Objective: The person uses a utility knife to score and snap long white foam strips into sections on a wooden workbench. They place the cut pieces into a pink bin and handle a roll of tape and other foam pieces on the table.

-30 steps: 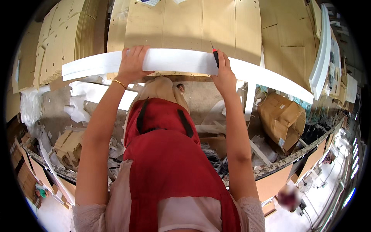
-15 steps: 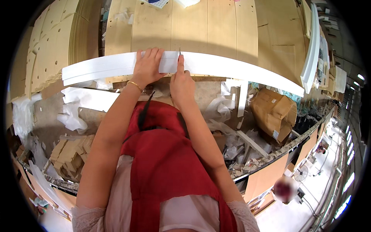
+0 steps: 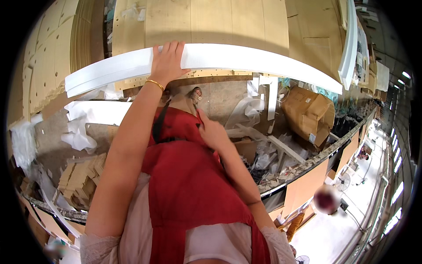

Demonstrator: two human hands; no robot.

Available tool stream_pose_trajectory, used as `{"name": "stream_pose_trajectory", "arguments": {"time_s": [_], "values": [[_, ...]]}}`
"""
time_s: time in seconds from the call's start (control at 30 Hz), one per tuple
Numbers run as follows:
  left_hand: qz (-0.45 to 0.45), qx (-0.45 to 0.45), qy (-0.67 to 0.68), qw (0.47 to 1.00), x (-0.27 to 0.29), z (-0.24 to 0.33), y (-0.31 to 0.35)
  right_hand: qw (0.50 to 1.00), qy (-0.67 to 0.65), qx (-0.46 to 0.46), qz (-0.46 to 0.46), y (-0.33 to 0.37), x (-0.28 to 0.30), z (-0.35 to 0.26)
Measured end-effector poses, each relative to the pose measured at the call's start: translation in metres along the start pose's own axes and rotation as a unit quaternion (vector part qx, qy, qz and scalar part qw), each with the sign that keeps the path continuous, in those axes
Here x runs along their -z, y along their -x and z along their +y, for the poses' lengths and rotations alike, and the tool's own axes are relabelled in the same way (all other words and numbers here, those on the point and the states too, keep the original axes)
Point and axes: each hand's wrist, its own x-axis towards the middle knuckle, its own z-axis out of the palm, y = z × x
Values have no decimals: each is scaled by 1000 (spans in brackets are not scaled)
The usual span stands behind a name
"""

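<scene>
A long white foam strip [image 3: 246,57] lies across the near edge of a wooden-board table in the head view. My left hand [image 3: 168,61] presses flat on it, left of its middle, fingers stretched over the far edge and thumb spread along the near edge. My right hand [image 3: 214,133] is drawn back in front of my red apron [image 3: 189,176], apart from the strip. Its fingers are closed round a knife [image 3: 197,111] whose thin blade points away from me; the handle is mostly hidden.
Stacked boards [image 3: 48,48] stand at the left; more white strips [image 3: 348,48] lie at the far right. An open cardboard box [image 3: 307,112], a white sheet [image 3: 99,112] and plastic wrap [image 3: 248,112] lie on the floor. Cut brown pieces [image 3: 81,178] are heaped at lower left.
My right hand has pulled the knife back from the strip toward my body. My left hand stays on the strip. The whole view has shifted slightly.
</scene>
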Motion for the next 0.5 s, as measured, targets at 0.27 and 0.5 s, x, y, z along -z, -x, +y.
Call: {"name": "stream_pose_trajectory", "arguments": {"time_s": [0.27,0.5], "values": [[-11,-3,13,1000,-1,-1,2,928,18,157,338,-82,68,-29],[4,-29,-8,1000,25,-71,32,956,54,163,239,-142,82,13]]}}
